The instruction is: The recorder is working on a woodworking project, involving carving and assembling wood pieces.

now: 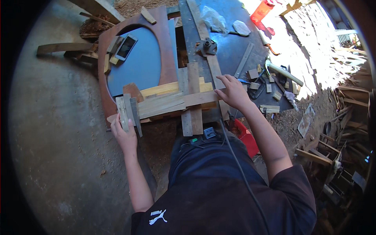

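At the left, my left hand (124, 135) is closed around the lower end of a short weathered wood strip (123, 111). A darker wood strip (135, 113) stands right beside it. From these a long pale board (162, 105) runs rightward, meeting a browner wood strip (201, 98). My right hand (234, 93) lies at the right end of this brown strip, fingers stretched apart and thumb touching it. Two upright slats (194, 82) cross the boards near the middle. Yellowish wood pieces (160, 89) lie behind and under them.
Behind stands a brown frame (166, 51) with an oval opening, a phone (126, 47) on its blue panel. On the dark tabletop are a hammer (286, 73), several wood blocks (254, 86) and a red bottle (261, 11). A black cable (239, 162) crosses my lap; something red (246, 139) sits beside my leg.
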Demonstrator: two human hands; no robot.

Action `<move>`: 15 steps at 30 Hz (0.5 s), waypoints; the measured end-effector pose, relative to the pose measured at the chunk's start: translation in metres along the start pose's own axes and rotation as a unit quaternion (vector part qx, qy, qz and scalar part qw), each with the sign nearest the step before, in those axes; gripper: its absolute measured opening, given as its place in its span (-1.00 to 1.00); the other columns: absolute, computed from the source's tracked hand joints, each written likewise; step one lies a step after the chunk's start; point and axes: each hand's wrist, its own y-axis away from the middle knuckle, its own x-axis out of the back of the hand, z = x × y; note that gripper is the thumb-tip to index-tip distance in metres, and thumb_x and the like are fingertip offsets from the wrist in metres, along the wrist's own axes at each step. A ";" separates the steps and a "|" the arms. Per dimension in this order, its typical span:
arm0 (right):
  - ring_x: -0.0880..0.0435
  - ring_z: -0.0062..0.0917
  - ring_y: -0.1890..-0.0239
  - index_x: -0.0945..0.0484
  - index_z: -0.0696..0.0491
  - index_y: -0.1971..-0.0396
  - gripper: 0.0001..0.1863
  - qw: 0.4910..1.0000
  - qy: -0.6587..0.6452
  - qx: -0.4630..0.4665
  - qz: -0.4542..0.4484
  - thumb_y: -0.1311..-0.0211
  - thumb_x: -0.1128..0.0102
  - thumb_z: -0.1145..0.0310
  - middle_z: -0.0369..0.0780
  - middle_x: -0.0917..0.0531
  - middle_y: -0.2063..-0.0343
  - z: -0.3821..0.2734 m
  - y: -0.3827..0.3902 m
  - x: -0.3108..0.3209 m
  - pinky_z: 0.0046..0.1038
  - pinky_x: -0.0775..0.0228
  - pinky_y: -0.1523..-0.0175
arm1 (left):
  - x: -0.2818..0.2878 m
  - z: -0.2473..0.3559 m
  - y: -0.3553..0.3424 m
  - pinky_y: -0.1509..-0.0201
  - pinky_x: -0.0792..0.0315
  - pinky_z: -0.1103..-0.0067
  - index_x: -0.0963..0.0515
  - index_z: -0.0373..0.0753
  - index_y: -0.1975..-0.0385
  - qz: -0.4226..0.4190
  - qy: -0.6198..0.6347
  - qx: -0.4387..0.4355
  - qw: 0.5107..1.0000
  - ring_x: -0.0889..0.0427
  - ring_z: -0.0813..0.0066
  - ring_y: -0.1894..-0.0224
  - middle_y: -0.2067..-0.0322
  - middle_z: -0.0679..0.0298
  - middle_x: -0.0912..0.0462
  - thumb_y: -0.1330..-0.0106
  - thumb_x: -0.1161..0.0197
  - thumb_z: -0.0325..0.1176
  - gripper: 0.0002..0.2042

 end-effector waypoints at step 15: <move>-0.53 -0.14 -0.19 -0.55 0.07 -0.01 -0.60 0.927 0.033 -0.323 0.186 -0.11 -0.26 0.50 -0.05 -0.61 -0.02 0.178 0.120 0.012 -0.15 -0.39 -0.24 | -0.064 0.114 0.049 -0.42 -0.21 0.08 -0.27 -0.18 -0.37 -0.249 -0.127 -0.199 0.939 -0.23 -0.02 -0.42 -0.38 0.06 -0.22 -0.30 -0.31 -0.30 -0.37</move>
